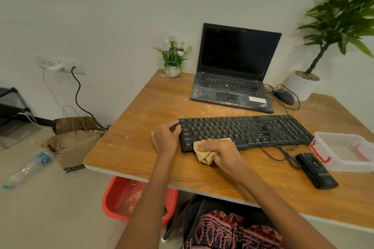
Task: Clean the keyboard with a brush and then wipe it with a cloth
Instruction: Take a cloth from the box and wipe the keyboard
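I see the black keyboard (pixel 245 130) lying across the middle of the wooden tabletop (pixel 141 147), long side running from 9 to 3 o'clock. My left hand (pixel 165 137) grips the keyboard's left end, thumb and fingers curled round its edge. My right hand (pixel 220 152) is clenched on a tan cloth (pixel 204 152), bunched under the palm and pressed on the keyboard's near-left corner, over the bottom row of keys; part of the cloth hangs off the front edge onto the tabletop.

At 12 o'clock from the keyboard stands an open laptop (pixel 234 70) with a dark screen and a dusty palm rest. At 11 o'clock, near the far corner, is a small white pot of flowers (pixel 174 56). At 1 o'clock, just beside the laptop, lies a dark mouse (pixel 284 96) with its cable looped around it. A large potted plant (pixel 342 20) stands at 2 o'clock against the wall.

At 3 o'clock, just beside the keyboard's right end, sits a clear plastic box (pixel 344 150) with red clips. At 4 o'clock, near the keyboard's cable, lies a black oblong device (pixel 316 170); I cannot tell what it is.

Under the tabletop at 7 o'clock is a red tub (pixel 115 200). On the floor at 9 o'clock lies a plastic bottle (pixel 28 169) on its side, near a brown cushion (pixel 72 139).
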